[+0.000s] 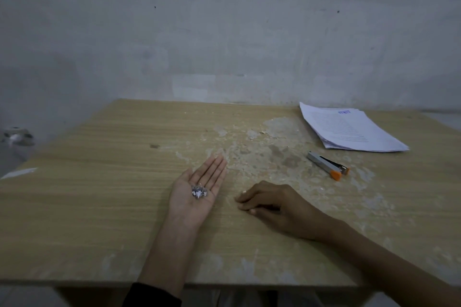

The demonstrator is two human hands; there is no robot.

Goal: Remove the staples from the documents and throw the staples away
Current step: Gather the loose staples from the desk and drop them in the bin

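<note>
Since the staples (pixel 198 191) lie in a loose little heap in the hollow of the left hand (pixel 193 207), which is turned palm up with its fingers straight and together low over the table (pixel 99 194), the step in hand looks to be the throwing away, and the care now is all in the carrying. I would cup that palm a little, or fold the fingers over the heap, before lifting. The bits are small, some seem tangled with scraps of white paper, and a tilt toward the fingertips would scatter them over the worn wood. The right hand (pixel 274 203) rests palm down on the table just beside the left, fingers loosely curled and holding nothing; it could come over the left as a guard, or gather any stray. The documents (pixel 349 129) sit stacked at the far right corner, well apart, with a silver, orange-tipped stapler-like tool (pixel 326 165) lying near them. No bin shows plainly; a blurred pale thing (pixel 17 136) beyond the table's left edge may be one, though I cannot tell. Rising slowly, palm level, seems safest.
</note>
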